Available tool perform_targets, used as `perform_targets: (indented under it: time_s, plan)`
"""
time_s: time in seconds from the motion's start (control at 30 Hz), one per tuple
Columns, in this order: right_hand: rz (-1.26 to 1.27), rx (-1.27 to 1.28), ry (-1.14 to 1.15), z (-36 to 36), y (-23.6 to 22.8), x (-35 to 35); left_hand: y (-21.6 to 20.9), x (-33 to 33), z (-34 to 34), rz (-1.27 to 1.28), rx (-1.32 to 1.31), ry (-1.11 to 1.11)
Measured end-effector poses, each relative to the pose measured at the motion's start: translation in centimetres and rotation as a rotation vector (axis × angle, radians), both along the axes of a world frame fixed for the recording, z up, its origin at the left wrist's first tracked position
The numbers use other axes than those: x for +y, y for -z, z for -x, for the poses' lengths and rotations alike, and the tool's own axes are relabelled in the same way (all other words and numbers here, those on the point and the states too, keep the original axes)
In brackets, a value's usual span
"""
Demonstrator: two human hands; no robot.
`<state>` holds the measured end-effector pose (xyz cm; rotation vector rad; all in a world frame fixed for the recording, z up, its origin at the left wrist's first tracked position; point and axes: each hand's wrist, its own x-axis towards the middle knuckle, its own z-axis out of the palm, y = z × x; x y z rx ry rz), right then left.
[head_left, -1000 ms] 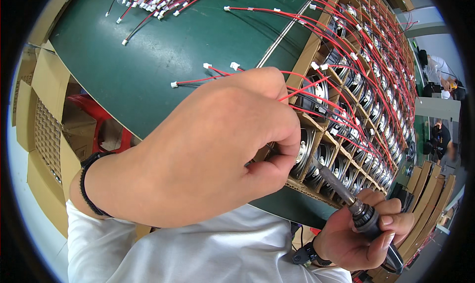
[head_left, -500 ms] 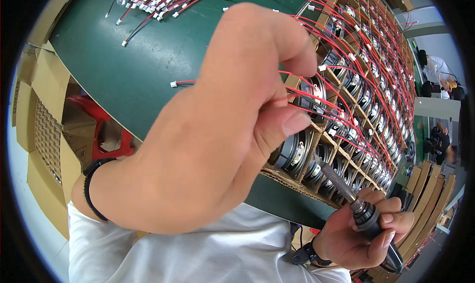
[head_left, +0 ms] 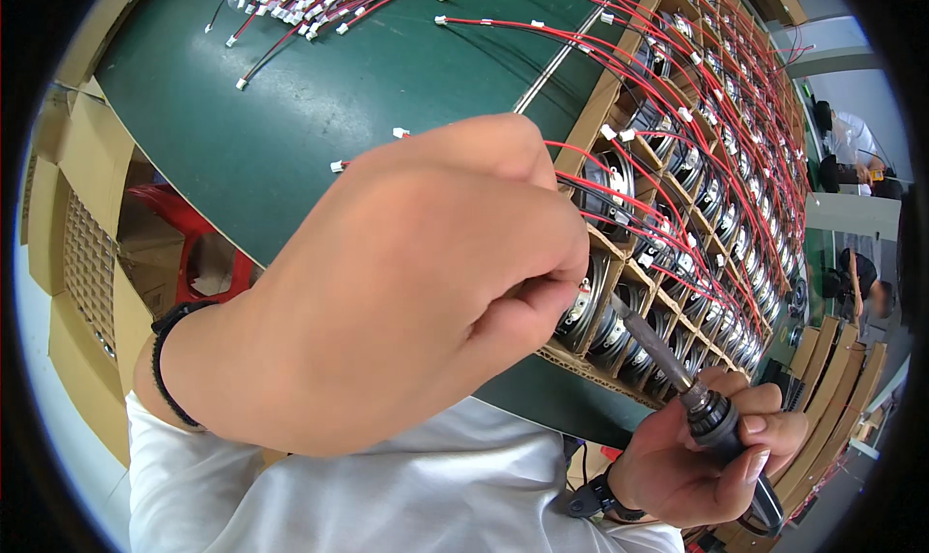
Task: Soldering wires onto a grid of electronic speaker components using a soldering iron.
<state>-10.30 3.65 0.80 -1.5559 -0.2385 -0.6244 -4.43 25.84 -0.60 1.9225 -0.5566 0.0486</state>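
Since half a second ago the left hand (head_left: pixel 406 292) has dropped from its raised pose and now sits lower and flatter across the middle of the view, its fingertips (head_left: pixel 542 306) back down at the near edge of the tray (head_left: pixel 590 118); the right hand has hardly shifted.

Far left, cardboard boxes (head_left: pixel 82 214) stand beside the green table (head_left: pixel 319 98), with a red stool (head_left: pixel 184 224) just below the table's edge. A black band (head_left: pixel 164 359) circles the left wrist. That hand is closed, thumb and fingers pinched together at a red wire (head_left: pixel 581 180) beside a speaker (head_left: pixel 581 306) in the nearest row; exactly what is pinched is hidden by the fingers. More red wires with white plugs (head_left: pixel 290 1) lie loose at the table's far side.

Right of the hand, the cardboard tray holds rows of round speakers standing on edge in its cells, wires trailing over them. The soldering iron (head_left: pixel 677 369) slants up from lower right, its tip just beside the left fingertips at that speaker. The right hand (head_left: pixel 697 447) is wrapped firmly round its black handle.
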Motion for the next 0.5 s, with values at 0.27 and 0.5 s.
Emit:
perform_targets:
  time_s: [0.27, 0.5]
  plan:
    - [0.041, 0.011, 0.010, 0.01, 0.20, 0.24, 0.46, -0.16, -0.19, -0.021, 0.006, -0.003]
    - [0.125, 0.012, 0.048, 0.02, 0.40, 0.18, 0.71, -0.43, -0.12, -0.009, 0.016, -0.037]
